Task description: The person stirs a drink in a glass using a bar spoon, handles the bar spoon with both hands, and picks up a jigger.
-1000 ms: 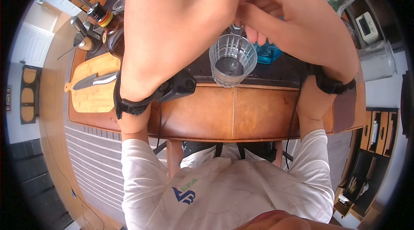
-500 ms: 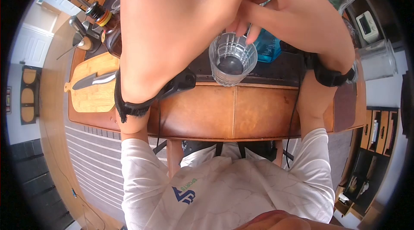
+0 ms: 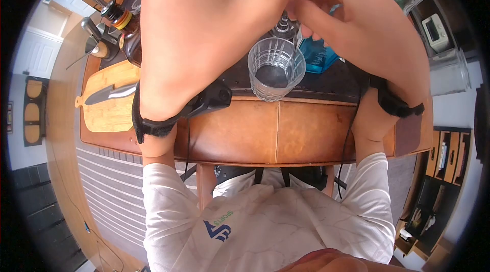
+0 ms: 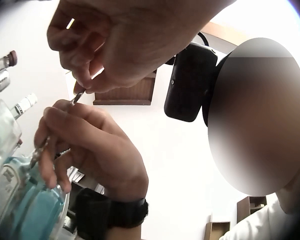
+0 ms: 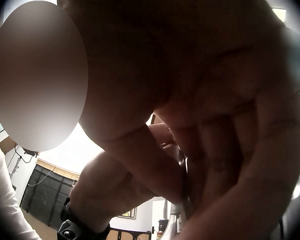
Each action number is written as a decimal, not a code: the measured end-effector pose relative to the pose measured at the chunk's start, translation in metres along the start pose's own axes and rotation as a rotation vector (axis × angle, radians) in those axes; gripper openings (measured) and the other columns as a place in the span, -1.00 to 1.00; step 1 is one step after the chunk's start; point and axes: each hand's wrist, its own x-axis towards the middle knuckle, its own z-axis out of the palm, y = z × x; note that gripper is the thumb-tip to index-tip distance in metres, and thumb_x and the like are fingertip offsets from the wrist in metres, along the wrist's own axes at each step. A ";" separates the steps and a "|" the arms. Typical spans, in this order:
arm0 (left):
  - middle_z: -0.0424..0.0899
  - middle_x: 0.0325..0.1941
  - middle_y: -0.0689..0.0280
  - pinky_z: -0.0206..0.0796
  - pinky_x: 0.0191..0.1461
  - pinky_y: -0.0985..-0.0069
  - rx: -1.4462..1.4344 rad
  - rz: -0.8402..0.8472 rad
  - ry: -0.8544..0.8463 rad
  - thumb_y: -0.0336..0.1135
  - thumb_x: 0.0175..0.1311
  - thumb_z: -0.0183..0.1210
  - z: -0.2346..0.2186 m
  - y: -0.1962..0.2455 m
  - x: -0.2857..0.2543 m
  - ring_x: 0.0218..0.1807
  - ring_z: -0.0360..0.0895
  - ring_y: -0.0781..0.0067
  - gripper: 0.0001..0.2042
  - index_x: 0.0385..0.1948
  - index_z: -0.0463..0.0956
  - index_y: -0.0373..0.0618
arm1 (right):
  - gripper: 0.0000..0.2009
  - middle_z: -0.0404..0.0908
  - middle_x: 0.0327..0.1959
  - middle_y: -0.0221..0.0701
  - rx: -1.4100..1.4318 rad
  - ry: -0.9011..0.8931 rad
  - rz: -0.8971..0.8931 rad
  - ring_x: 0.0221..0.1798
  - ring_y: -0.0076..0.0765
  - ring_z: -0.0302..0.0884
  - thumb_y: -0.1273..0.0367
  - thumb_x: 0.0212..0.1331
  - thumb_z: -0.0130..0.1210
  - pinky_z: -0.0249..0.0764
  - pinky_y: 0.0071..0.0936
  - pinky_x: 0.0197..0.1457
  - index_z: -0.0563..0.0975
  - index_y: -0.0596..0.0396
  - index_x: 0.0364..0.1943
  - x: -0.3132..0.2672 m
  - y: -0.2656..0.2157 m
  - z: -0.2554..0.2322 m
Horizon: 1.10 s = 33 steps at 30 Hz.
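Observation:
Two hands meet above and beyond a clear ribbed tumbler, near the table's padded edge. In the left wrist view, the left hand comes from above and pinches the upper end of a thin metal rod. Below it, the right hand has its fingers curled round the same rod, whose lower end points down by a blue bottle. From the head view, the left hand and right hand hide most of the rod. The tumbler stands upright, untouched.
A knife lies on a wooden board at the left, with a dark bottle behind it. At the right stand a large clear jar and a small white clock. Clear glassware is just behind the tumbler.
The right hand's fingers, over the tumbler's far rim half a second ago, have drawn up and to the right. The clear glassware behind the tumbler shows again. The left hand has barely shifted.

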 end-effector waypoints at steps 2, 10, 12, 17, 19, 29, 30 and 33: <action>0.69 -0.61 0.32 0.24 -0.54 0.79 0.346 0.084 0.030 -0.47 0.34 0.26 0.009 0.008 -0.003 -0.60 0.54 0.75 -0.84 -0.43 0.68 -0.39 | -0.77 0.61 -0.61 -0.15 0.023 -0.049 0.010 -0.57 -0.13 0.58 0.36 0.33 0.12 0.47 -0.32 -0.42 0.62 0.31 -0.34 0.000 0.006 0.001; 0.66 -0.65 0.33 0.19 -0.55 0.78 0.356 0.142 -0.035 -0.48 0.34 0.25 0.000 0.011 -0.003 -0.62 0.48 0.76 -0.84 -0.42 0.67 -0.43 | -0.75 0.72 -0.33 -0.11 0.240 0.047 -0.344 -0.25 -0.22 0.72 0.37 0.33 0.17 0.59 -0.43 -0.14 0.61 0.36 -0.12 -0.004 0.019 0.016; 0.65 -0.66 0.33 0.17 -0.56 0.78 0.365 0.157 -0.007 -0.48 0.34 0.26 0.005 0.005 -0.004 -0.63 0.46 0.76 -0.84 -0.42 0.67 -0.43 | -0.75 0.73 -0.27 -0.11 0.400 -0.065 -0.335 -0.19 -0.24 0.73 0.39 0.31 0.18 0.60 -0.43 -0.09 0.61 0.35 -0.09 -0.001 0.018 0.017; 0.61 -0.69 0.38 0.08 -0.59 0.75 0.530 0.249 -0.023 -0.48 0.31 0.28 0.000 0.006 -0.002 -0.66 0.38 0.79 -0.85 -0.45 0.68 -0.40 | -0.77 0.73 -0.28 -0.12 0.383 -0.173 -0.304 -0.21 -0.20 0.73 0.42 0.27 0.19 0.60 -0.36 -0.12 0.62 0.32 -0.09 0.012 0.028 0.004; 0.60 -0.69 0.38 0.07 -0.59 0.75 0.504 0.222 -0.019 -0.49 0.30 0.28 0.001 0.008 -0.002 -0.67 0.37 0.79 -0.84 -0.46 0.67 -0.40 | -0.78 0.72 -0.28 -0.09 0.288 -0.058 -0.376 -0.22 -0.16 0.72 0.43 0.27 0.17 0.60 -0.34 -0.13 0.62 0.33 -0.11 0.008 0.032 0.013; 0.59 -0.71 0.40 0.03 -0.61 0.76 0.451 0.096 0.056 -0.48 0.30 0.29 0.006 0.011 -0.003 -0.68 0.36 0.81 -0.85 -0.45 0.68 -0.40 | -0.76 0.64 -0.56 -0.15 -0.129 0.097 -0.195 -0.52 -0.05 0.61 0.32 0.32 0.14 0.52 -0.26 -0.35 0.62 0.29 -0.31 -0.005 0.015 0.017; 0.59 -0.71 0.40 0.03 -0.61 0.76 0.450 0.097 0.055 -0.48 0.30 0.29 0.001 0.012 0.000 -0.68 0.36 0.81 -0.85 -0.45 0.68 -0.40 | -0.76 0.64 -0.56 -0.15 -0.129 0.098 -0.195 -0.52 -0.05 0.61 0.32 0.32 0.14 0.52 -0.26 -0.35 0.62 0.29 -0.31 -0.002 0.011 0.011; 0.58 -0.71 0.42 0.03 -0.60 0.77 0.021 -0.126 -0.039 -0.47 0.30 0.30 -0.008 0.012 0.003 -0.69 0.36 0.82 -0.85 -0.44 0.69 -0.40 | -0.74 0.67 -0.51 -0.14 0.065 -0.195 -0.036 -0.47 -0.12 0.64 0.30 0.32 0.15 0.55 -0.32 -0.31 0.63 0.30 -0.27 0.001 0.005 -0.001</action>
